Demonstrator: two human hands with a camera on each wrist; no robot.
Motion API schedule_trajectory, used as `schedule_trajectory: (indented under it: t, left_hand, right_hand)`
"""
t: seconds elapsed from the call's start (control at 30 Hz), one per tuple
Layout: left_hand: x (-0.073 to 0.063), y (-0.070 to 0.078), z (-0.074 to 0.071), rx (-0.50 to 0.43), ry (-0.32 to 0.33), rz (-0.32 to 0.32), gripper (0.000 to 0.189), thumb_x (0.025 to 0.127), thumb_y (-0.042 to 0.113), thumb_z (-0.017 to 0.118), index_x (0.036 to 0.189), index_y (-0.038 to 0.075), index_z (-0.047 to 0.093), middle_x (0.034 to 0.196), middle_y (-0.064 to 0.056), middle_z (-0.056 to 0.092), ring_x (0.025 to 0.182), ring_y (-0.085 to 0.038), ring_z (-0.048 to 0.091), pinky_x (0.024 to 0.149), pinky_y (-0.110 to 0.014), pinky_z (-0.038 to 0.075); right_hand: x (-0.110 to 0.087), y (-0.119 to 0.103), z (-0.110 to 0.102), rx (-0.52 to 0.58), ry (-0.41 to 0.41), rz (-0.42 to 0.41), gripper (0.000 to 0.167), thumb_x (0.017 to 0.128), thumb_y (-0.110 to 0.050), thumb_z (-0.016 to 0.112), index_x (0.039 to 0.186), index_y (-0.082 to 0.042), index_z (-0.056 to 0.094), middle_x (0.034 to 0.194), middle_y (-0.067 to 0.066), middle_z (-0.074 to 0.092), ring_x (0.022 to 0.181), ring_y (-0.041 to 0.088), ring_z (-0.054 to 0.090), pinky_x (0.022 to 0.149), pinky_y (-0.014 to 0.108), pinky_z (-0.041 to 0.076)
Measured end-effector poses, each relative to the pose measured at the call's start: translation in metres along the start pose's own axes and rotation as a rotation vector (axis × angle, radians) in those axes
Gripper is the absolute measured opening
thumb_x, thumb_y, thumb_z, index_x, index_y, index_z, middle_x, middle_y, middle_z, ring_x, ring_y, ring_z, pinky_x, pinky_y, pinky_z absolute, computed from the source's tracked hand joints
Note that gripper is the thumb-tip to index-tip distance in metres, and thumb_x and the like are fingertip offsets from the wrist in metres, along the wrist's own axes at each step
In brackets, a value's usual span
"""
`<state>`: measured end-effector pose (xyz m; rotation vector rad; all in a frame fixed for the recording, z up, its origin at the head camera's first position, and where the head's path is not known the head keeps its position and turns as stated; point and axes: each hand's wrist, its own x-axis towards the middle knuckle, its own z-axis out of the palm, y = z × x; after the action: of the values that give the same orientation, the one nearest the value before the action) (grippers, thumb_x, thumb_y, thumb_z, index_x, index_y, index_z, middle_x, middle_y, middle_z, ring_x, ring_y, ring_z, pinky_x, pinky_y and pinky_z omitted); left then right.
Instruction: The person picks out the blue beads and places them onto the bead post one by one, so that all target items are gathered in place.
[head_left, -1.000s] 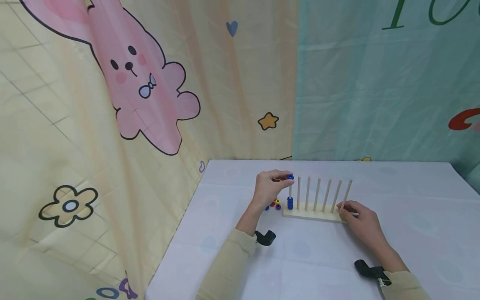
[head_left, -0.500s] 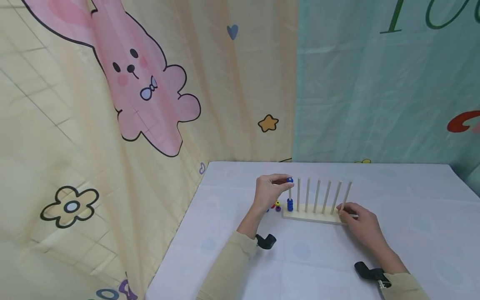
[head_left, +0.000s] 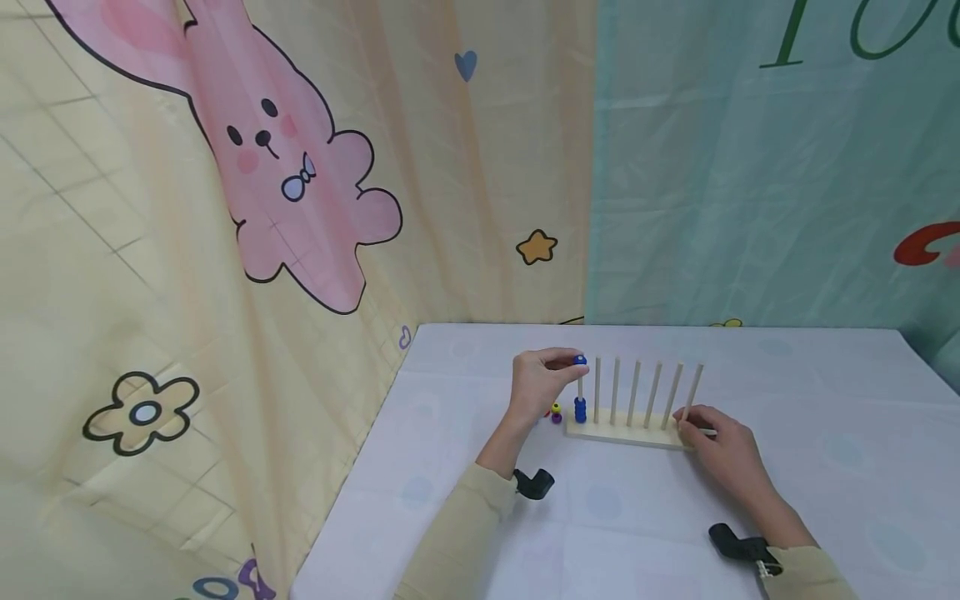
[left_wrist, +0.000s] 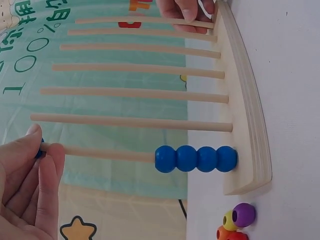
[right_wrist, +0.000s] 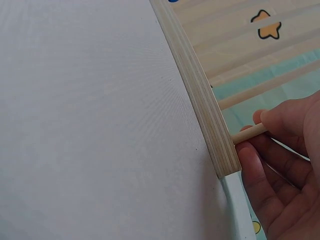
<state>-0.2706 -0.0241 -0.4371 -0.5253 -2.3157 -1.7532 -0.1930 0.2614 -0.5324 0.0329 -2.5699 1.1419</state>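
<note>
My left hand (head_left: 534, 383) pinches a blue bead (head_left: 580, 360) between thumb and fingertips at the top of the leftmost peg of a wooden bead rack. In the left wrist view the fingers mostly cover that bead, and the peg's tip reaches between them. Several blue beads (left_wrist: 196, 159) are stacked at the foot of the same peg, touching one another. The other pegs rise bare from the pale wooden base (head_left: 626, 432). At the rack's right end, my right hand (head_left: 723, 442) grips the last peg (right_wrist: 251, 132) low down, fingertips right at the base.
Loose beads lie on the white-covered table (head_left: 615, 533) just left of the rack, among them a purple bead (left_wrist: 244, 214) and a yellow bead (left_wrist: 229, 220). My left wrist partly hides them in the head view. Printed curtains (head_left: 487, 167) hang behind and left of the table.
The left hand stays at the peg's top with the blue bead; its wrist has shifted slightly right, covering more of the loose beads. The right hand keeps its place.
</note>
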Motion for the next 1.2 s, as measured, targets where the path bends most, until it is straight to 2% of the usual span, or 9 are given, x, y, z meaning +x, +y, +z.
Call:
schedule_trajectory:
  t: [0.1, 0.3, 0.37, 0.5, 0.57, 0.77, 1.2]
  left_hand:
    - [-0.001, -0.004, 0.001, -0.005, 0.001, -0.006, 0.019, 0.083, 0.022, 0.085, 0.101, 0.018, 0.081, 0.086, 0.012, 0.073, 0.079, -0.009, 0.069, 0.070, -0.027, 0.058]
    - [-0.008, -0.017, 0.006, -0.020, -0.023, -0.119, 0.022, 0.081, 0.017, 0.086, 0.103, 0.015, 0.081, 0.085, 0.012, 0.073, 0.079, -0.006, 0.070, 0.071, -0.024, 0.058]
    - [-0.009, -0.018, 0.007, -0.020, -0.025, -0.113, 0.023, 0.082, 0.016, 0.086, 0.104, 0.014, 0.081, 0.086, 0.011, 0.073, 0.079, -0.007, 0.070, 0.071, -0.024, 0.058]
    - [-0.010, -0.018, 0.007, -0.003, -0.028, -0.052, 0.023, 0.083, 0.016, 0.084, 0.105, 0.011, 0.080, 0.087, 0.010, 0.073, 0.081, -0.008, 0.070, 0.071, -0.026, 0.058]
    - [-0.010, -0.018, 0.006, -0.002, -0.031, -0.042, 0.024, 0.084, 0.016, 0.084, 0.106, 0.012, 0.080, 0.088, 0.011, 0.073, 0.081, -0.007, 0.069, 0.072, -0.025, 0.058]
    - [-0.010, -0.020, 0.007, -0.006, -0.038, -0.041, 0.026, 0.084, 0.015, 0.084, 0.109, 0.011, 0.079, 0.090, 0.010, 0.073, 0.083, -0.007, 0.069, 0.073, -0.024, 0.058]
    - [-0.014, -0.034, 0.011, 0.025, -0.056, -0.067, 0.025, 0.083, 0.013, 0.084, 0.108, 0.010, 0.079, 0.090, 0.009, 0.074, 0.081, -0.005, 0.070, 0.072, -0.022, 0.057]
  right_hand:
    - [0.000, 0.000, 0.000, -0.003, 0.000, -0.004, 0.020, 0.103, -0.023, 0.059, 0.112, -0.008, 0.068, 0.114, 0.019, 0.068, 0.111, 0.041, 0.061, 0.086, 0.060, 0.052]
    - [-0.001, 0.000, 0.000, -0.005, -0.006, 0.005, 0.020, 0.103, -0.022, 0.059, 0.112, -0.008, 0.068, 0.115, 0.019, 0.068, 0.112, 0.041, 0.060, 0.087, 0.060, 0.052]
    - [-0.001, -0.001, -0.001, -0.005, -0.009, 0.008, 0.020, 0.103, -0.023, 0.058, 0.112, -0.008, 0.068, 0.115, 0.020, 0.068, 0.112, 0.041, 0.060, 0.087, 0.060, 0.051]
    - [-0.001, -0.001, -0.001, 0.000, -0.011, 0.008, 0.021, 0.103, -0.024, 0.058, 0.112, -0.008, 0.068, 0.115, 0.020, 0.068, 0.113, 0.041, 0.059, 0.087, 0.061, 0.051]
    - [0.000, -0.001, -0.001, 0.001, -0.012, 0.006, 0.021, 0.103, -0.025, 0.058, 0.112, -0.008, 0.068, 0.116, 0.020, 0.068, 0.113, 0.042, 0.059, 0.087, 0.061, 0.051]
    - [0.001, -0.001, -0.002, 0.002, -0.007, 0.006, 0.021, 0.103, -0.025, 0.058, 0.112, -0.008, 0.068, 0.116, 0.020, 0.068, 0.113, 0.042, 0.059, 0.087, 0.061, 0.051]
    - [0.000, 0.000, -0.001, 0.006, -0.018, 0.020, 0.024, 0.104, -0.028, 0.058, 0.114, -0.008, 0.067, 0.117, 0.020, 0.067, 0.113, 0.041, 0.059, 0.088, 0.060, 0.051]
